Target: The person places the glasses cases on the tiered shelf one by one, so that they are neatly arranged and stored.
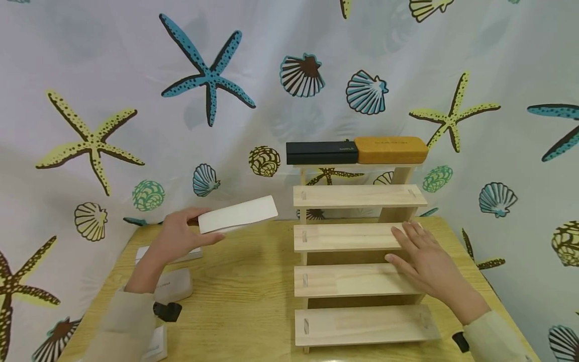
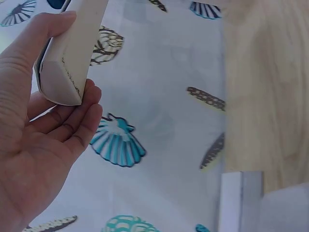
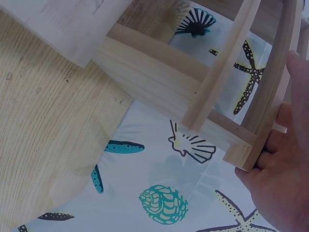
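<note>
Left hand: the left hand point(image 1: 174, 234) holds the white case point(image 1: 237, 215) at one end between thumb and fingers.
White case: raised and tilted, extending right from the left hand toward the rack point(image 1: 355, 237); apart from it.
Right hand: the right hand point(image 1: 427, 261) grips the right end of the rack's middle tier, fingers on the board, thumb at its front edge.
Top tier: dark case point(image 1: 322, 153) and orange case point(image 1: 391, 151), side by side and upslope of the right hand, beyond its fingertips.
Counter stock: on the counter point(image 1: 239, 311), a flat white piece point(image 1: 192, 255) under the left hand, a lettered white case point(image 1: 176, 285) nearer the body than that hand, a white box point(image 1: 157, 347) beside its sleeve.
Done: two cases on the rack, both on the top tier.
Outstanding: judged early stage; the held case is not yet on a tier, and three pale items lie off the rack. Whether more lie behind the left sleeve cannot be told.
</note>
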`<act>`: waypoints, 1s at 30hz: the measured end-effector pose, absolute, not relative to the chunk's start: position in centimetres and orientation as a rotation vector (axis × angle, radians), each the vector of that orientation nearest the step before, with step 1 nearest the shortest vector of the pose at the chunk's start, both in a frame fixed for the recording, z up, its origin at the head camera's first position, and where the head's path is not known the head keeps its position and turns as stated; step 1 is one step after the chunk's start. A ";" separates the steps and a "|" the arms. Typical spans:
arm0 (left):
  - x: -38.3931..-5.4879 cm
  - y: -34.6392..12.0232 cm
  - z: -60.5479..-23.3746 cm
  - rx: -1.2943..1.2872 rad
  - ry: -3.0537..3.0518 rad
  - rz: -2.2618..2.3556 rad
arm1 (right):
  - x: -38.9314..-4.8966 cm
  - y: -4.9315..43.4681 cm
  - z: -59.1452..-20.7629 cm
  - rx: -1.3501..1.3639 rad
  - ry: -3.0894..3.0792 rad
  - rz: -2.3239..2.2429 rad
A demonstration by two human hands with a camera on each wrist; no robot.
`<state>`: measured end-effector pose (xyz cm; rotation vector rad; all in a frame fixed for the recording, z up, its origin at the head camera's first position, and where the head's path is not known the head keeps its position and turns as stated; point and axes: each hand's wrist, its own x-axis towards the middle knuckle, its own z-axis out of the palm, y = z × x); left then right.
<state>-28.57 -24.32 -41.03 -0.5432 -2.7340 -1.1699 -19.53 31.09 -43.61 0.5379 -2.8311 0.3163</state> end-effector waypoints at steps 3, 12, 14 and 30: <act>-28.3 -24.0 -39.8 -0.561 -2.704 -1.136 | -19.6 31.1 -43.5 0.527 -2.852 0.324; -27.4 -21.5 -36.4 -0.591 -2.710 -1.140 | -20.0 31.2 -43.5 0.512 -2.881 0.335; -27.6 -20.8 -36.2 -0.623 -2.693 -1.129 | -20.0 31.2 -43.6 0.511 -2.883 0.334; -28.5 -15.3 -35.0 -0.799 -2.617 -1.101 | -19.4 30.9 -43.8 0.495 -2.870 0.344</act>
